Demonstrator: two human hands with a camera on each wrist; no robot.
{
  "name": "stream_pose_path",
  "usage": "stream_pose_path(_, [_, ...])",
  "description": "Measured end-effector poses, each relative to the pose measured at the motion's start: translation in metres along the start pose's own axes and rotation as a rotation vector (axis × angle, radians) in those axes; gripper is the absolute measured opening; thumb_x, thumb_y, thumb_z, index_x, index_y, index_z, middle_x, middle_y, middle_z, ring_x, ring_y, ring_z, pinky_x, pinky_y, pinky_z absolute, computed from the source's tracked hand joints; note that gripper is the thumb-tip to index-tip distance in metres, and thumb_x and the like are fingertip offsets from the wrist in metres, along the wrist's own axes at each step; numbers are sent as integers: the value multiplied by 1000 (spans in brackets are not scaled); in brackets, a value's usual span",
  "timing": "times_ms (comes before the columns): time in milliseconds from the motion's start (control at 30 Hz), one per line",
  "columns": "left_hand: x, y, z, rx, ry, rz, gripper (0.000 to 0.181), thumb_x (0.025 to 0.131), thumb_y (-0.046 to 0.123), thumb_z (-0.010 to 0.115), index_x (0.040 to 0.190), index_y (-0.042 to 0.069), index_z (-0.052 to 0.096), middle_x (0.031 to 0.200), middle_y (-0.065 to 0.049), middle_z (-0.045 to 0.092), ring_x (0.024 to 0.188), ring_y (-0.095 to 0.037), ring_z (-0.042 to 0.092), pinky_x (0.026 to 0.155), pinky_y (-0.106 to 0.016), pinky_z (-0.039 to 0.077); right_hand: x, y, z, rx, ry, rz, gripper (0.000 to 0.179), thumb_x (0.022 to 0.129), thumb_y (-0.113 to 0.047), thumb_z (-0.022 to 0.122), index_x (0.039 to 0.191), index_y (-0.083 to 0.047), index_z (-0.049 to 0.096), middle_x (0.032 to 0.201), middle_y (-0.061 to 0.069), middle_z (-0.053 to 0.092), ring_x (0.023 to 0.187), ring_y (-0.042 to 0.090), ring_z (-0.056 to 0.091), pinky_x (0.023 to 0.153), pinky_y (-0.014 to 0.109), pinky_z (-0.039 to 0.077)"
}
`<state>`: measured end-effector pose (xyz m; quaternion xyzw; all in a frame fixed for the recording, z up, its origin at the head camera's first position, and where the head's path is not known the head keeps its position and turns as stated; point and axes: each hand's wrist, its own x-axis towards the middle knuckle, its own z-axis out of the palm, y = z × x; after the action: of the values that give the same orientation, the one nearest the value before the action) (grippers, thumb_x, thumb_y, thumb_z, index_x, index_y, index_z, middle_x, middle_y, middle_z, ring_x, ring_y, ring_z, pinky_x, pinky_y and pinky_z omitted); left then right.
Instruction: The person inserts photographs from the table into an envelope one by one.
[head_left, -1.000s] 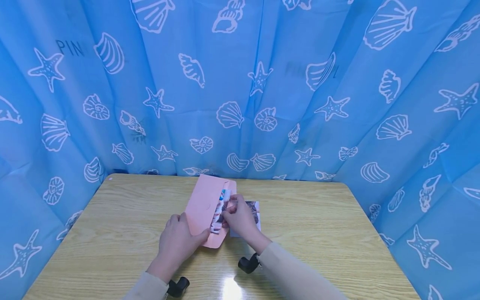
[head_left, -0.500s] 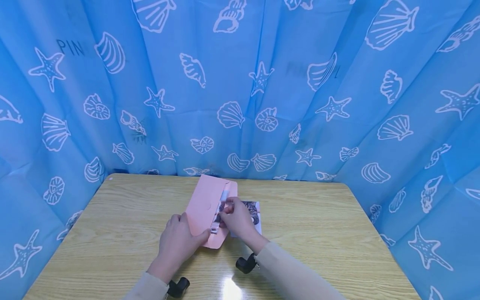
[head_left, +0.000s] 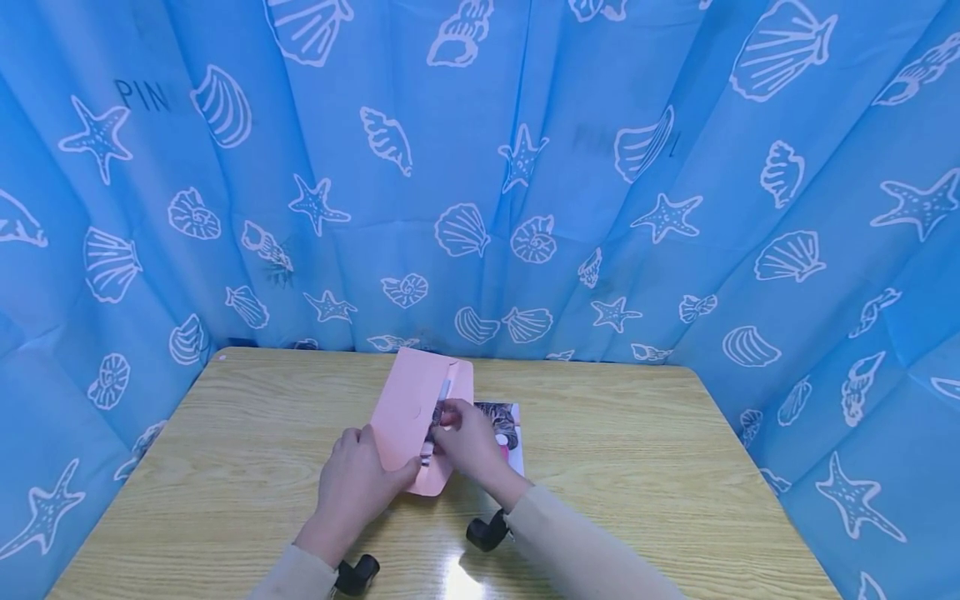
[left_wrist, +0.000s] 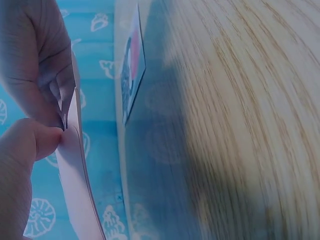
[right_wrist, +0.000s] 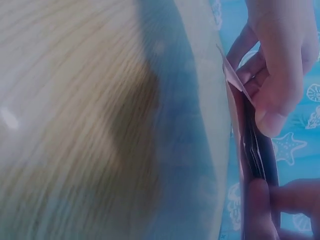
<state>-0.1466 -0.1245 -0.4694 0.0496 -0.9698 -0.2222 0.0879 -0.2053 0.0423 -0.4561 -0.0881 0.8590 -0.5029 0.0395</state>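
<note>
My left hand (head_left: 356,479) grips a pink envelope (head_left: 397,404) by its lower left edge, thumb laid near the opening. The envelope is raised on a slant, its mouth and flap facing right. At that mouth, my right hand (head_left: 472,442) pinches a small stack of photos (head_left: 437,417), which sit mostly inside with a narrow strip showing. In the right wrist view, several dark photo edges (right_wrist: 254,152) stand between the envelope's walls. One more photo (head_left: 504,421) lies on the table beneath my right hand, partly covered by it.
The light wood-grain table (head_left: 615,450) reaches back to a blue curtain (head_left: 480,167) with white shell and starfish prints. A black wrist mount (head_left: 487,531) sits on my right wrist, and another black mount (head_left: 357,575) on my left.
My right hand has moved slightly left, sliding the photos deeper into the envelope, so less of them shows. More of the photo on the table is uncovered. My left hand stays in place.
</note>
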Motion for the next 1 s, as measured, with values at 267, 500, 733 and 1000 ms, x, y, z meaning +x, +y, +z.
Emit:
stream_pose_path(267, [0,-2,0,7,-18,-22,89,70,64,70,112,-13,57,100,-22,55,84,-29,53,66,-47,50,-1,7,2,151,-91,15,40,86,2,63,125,6,59,99,9,63,84,15,62,69,27,54])
stream_pose_path(500, [0,-2,1,17,-2,-8,89,70,63,70,111,-14,57,99,-23,55,85,-31,53,66,-48,50,-2,9,-7,88,-70,-23,30,90,-4,60,120,0,62,101,6,64,88,15,60,71,27,52])
stream_pose_path(733, [2,-5,0,33,-37,-47,93,70,65,70,114,-15,55,101,-24,54,86,-31,53,69,-49,50,0,13,-29,36,14,-56,32,91,-12,63,121,-1,60,101,4,63,89,17,60,76,29,51])
stream_pose_path(1000, [2,-9,1,37,-15,-38,90,69,63,71,112,-15,56,97,-22,54,82,-30,52,65,-47,49,0,23,-60,16,43,30,49,87,-33,72,126,-8,57,107,5,61,92,18,61,78,35,52])
